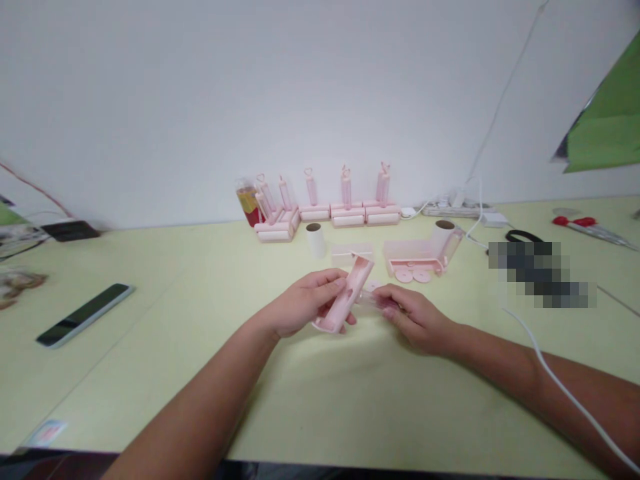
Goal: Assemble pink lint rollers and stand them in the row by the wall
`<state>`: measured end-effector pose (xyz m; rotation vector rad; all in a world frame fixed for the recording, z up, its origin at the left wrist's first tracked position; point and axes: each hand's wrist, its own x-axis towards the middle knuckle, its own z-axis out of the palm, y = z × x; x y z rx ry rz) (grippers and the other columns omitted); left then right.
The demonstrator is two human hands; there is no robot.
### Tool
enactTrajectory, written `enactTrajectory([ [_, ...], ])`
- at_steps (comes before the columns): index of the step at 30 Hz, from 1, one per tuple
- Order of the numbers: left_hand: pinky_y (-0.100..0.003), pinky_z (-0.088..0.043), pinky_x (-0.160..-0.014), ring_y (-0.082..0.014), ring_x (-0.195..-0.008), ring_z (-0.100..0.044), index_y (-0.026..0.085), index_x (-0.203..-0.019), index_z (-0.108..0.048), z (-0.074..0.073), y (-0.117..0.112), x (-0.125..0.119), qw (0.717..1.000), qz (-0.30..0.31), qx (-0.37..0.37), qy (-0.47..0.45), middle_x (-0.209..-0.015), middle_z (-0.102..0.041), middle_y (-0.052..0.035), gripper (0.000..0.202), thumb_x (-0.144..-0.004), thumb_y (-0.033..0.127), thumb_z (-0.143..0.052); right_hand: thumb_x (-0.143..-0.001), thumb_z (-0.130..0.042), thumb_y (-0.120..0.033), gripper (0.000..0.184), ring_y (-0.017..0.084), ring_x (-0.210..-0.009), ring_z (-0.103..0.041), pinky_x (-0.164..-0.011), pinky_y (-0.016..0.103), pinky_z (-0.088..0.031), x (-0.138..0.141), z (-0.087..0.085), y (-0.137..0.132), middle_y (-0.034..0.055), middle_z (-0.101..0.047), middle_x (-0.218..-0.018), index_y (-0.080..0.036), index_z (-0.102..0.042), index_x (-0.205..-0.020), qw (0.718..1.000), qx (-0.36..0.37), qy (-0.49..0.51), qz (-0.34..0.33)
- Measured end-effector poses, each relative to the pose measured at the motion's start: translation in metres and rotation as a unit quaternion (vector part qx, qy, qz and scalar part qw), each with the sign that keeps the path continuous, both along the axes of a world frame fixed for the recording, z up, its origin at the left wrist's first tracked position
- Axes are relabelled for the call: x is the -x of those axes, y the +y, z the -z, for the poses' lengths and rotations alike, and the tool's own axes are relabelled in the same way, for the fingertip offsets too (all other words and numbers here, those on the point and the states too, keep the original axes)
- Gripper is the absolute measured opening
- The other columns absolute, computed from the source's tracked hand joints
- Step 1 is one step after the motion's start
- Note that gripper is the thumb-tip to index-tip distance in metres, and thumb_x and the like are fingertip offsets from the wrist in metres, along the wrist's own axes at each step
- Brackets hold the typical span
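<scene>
My left hand [305, 301] is closed round a long pink lint roller housing [343, 303], a trough-shaped half shell with a hole near its middle. The shell is tilted, its upper end leaning right. My right hand [423, 320] grips a translucent pink handle [371, 300] whose tip points at the shell's side, close to the hole; I cannot tell whether they are joined. Just beyond my hands lie a clear cover [353, 253], another pink housing [415, 265] and small pink discs [413, 275]. Two sticky paper rolls [316, 245] stand upright there.
Several assembled pink lint rollers [347, 213] line the wall beside a drink bottle [249, 203]. A phone [85, 315] lies at left. On the right are a power strip [453, 210], red-handled scissors [575, 221], a black band [525, 237] and a white cable [545, 367] crossing near my right forearm.
</scene>
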<state>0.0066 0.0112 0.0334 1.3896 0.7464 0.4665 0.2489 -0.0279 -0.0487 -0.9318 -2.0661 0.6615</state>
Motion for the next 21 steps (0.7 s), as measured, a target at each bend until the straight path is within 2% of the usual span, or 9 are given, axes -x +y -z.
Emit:
enactTrajectory([
  [2,-0.028,-0.055,-0.061,-0.0191,-0.072,-0.069,0.014,-0.108,-0.054,0.0,-0.002,0.001,0.998,0.045,0.036,-0.025,-0.083,-0.068,-0.0092,0.035,-0.09,0.043,-0.06,-0.097,-0.046,-0.032,0.024,0.018,-0.082,-0.054,-0.076,0.03,-0.043,-0.001,0.001,0.001,0.0054,-0.059,-0.093,-0.018,-0.054,-0.115,1.0,-0.011,0.007,-0.009],
  [7,-0.031,-0.057,-0.066,-0.0249,-0.092,-0.069,0.015,-0.119,-0.054,0.008,-0.002,-0.003,0.988,0.079,0.087,-0.101,-0.119,-0.062,-0.0169,0.038,-0.087,0.032,-0.065,-0.099,-0.042,-0.038,0.027,0.018,-0.078,-0.053,-0.072,0.03,-0.042,-0.002,0.002,0.002,0.0048,-0.058,-0.09,-0.019,-0.054,-0.114,1.0,-0.027,-0.004,-0.012],
  [9,-0.031,-0.056,-0.065,-0.0266,-0.095,-0.069,0.016,-0.122,-0.054,0.012,-0.001,-0.002,0.983,0.097,0.108,-0.115,-0.124,-0.06,-0.0179,0.041,-0.086,0.031,-0.065,-0.099,-0.042,-0.042,0.03,0.017,-0.074,-0.051,-0.069,0.029,-0.042,-0.001,0.002,0.001,0.0041,-0.057,-0.085,-0.018,-0.056,-0.112,0.999,-0.035,-0.016,-0.013],
  [12,-0.026,-0.051,-0.06,-0.023,-0.082,-0.069,0.013,-0.122,-0.054,0.018,0.0,0.0,0.978,0.122,0.128,-0.107,-0.102,-0.068,-0.0162,0.047,-0.083,0.034,-0.069,-0.098,-0.041,-0.049,0.035,0.018,-0.07,-0.051,-0.067,0.029,-0.042,0.0,-0.001,-0.001,0.0044,-0.057,-0.081,-0.018,-0.058,-0.101,0.998,-0.039,-0.039,-0.023],
  [15,-0.022,-0.044,-0.053,-0.0161,-0.063,-0.064,0.01,-0.12,-0.055,0.022,-0.001,0.001,0.979,0.142,0.118,-0.086,-0.08,-0.069,-0.0106,0.052,-0.08,0.039,-0.072,-0.098,-0.038,-0.053,0.041,0.019,-0.072,-0.055,-0.068,0.029,-0.044,0.002,-0.005,-0.004,0.0056,-0.061,-0.081,-0.019,-0.06,-0.097,0.996,-0.035,-0.064,-0.046],
  [21,-0.02,-0.039,-0.051,-0.0116,-0.057,-0.057,0.011,-0.118,-0.055,0.025,-0.003,-0.004,0.985,0.132,0.057,-0.092,-0.071,-0.064,-0.0054,0.055,-0.081,0.047,-0.071,-0.099,-0.034,-0.052,0.043,0.02,-0.076,-0.058,-0.072,0.03,-0.044,0.001,-0.006,-0.005,0.0072,-0.063,-0.085,-0.018,-0.06,-0.101,0.995,-0.028,-0.074,-0.056],
])
